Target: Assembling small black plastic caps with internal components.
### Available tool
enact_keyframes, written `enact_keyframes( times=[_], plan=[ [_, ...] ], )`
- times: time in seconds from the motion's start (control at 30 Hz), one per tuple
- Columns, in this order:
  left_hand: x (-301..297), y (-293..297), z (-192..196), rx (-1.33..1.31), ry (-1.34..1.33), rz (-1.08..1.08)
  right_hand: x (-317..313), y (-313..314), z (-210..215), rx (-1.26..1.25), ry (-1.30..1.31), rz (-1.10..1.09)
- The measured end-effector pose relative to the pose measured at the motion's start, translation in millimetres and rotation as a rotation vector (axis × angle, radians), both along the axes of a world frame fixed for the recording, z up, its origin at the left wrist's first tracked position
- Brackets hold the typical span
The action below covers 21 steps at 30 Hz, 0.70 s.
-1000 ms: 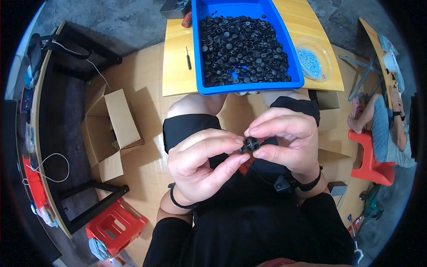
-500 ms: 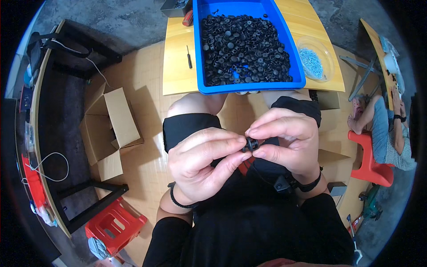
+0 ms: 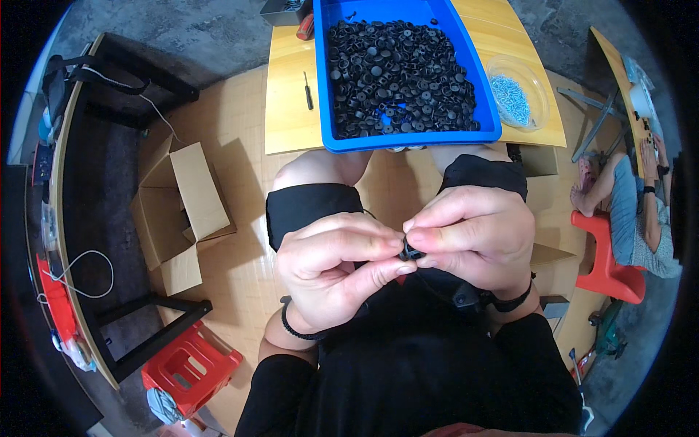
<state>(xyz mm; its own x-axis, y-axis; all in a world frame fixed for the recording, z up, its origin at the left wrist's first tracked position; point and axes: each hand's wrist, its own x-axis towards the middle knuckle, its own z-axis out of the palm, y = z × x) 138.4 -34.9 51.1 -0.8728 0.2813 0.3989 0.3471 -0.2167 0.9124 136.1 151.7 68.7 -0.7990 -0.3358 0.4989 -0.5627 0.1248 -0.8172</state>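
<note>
Light wood floor (image 3: pixel 240 95), yellow table (image 3: pixel 291 109), red stool (image 3: pixel 191 368)

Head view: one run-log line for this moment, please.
left hand: pinching small black plastic part | right hand: pinching same part | blue plastic tray of black parts: ahead on yellow table

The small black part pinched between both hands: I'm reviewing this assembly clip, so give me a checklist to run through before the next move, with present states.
1. Small black part held by fingertips of left hand and right hand: ok.
2. Part fully seated or joined: cannot tell, fingers hide it.
3. Blue bin stocked with black parts: ok.
4. Clear bowl holds screws: ok.
5. Screwdriver on yellow table, free to pick up: ok.
</note>
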Motion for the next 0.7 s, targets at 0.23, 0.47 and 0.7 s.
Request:
enact_keyframes(
  times=[0.23, 0.47, 0.7],
  plan=[
    [5, 7, -6, 0.103, -0.082, 0.012, 3, 0, 7, 0.039, 0.011, -0.014],
    [6, 9, 4, 0.031, -0.102, 0.024, 10, -4, 5, 0.079, 0.056, -0.077],
    [-2, 1, 7, -0.347, 0.176, 0.039, 12, -5, 2, 0.008, -0.016, -0.021]
  ],
)
